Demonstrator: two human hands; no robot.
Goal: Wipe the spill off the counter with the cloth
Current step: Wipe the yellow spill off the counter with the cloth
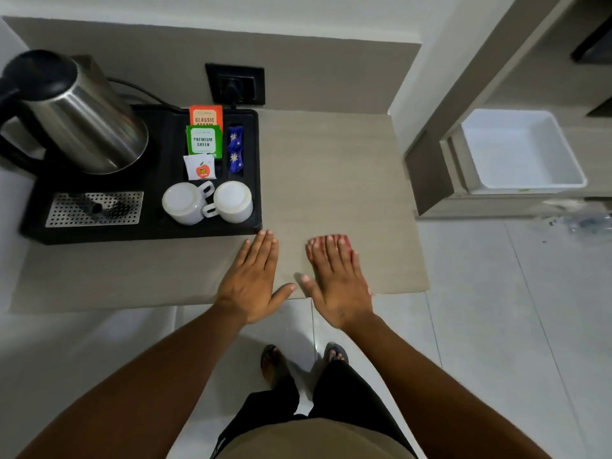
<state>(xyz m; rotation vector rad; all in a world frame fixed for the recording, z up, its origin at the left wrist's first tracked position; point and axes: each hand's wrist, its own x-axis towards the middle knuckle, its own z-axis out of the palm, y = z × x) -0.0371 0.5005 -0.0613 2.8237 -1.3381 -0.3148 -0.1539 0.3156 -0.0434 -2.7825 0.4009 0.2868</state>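
Our beige counter (331, 180), black tray (159, 226) with kettle (82, 120) and two cups (185, 202), our left hand (251, 279) flat, fingers spread, empty, our right hand (337, 283) pressing flat on a reddish cloth (342, 239) peeking beneath its fingertips, near the counter's front edge

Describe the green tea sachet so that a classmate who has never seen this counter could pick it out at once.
Start at the black tray beside the steel kettle. Behind the two white cups stands a column of three sachets. The green sachet is the middle one, marked PREMIUM GREEN, between an orange sachet and a white one.
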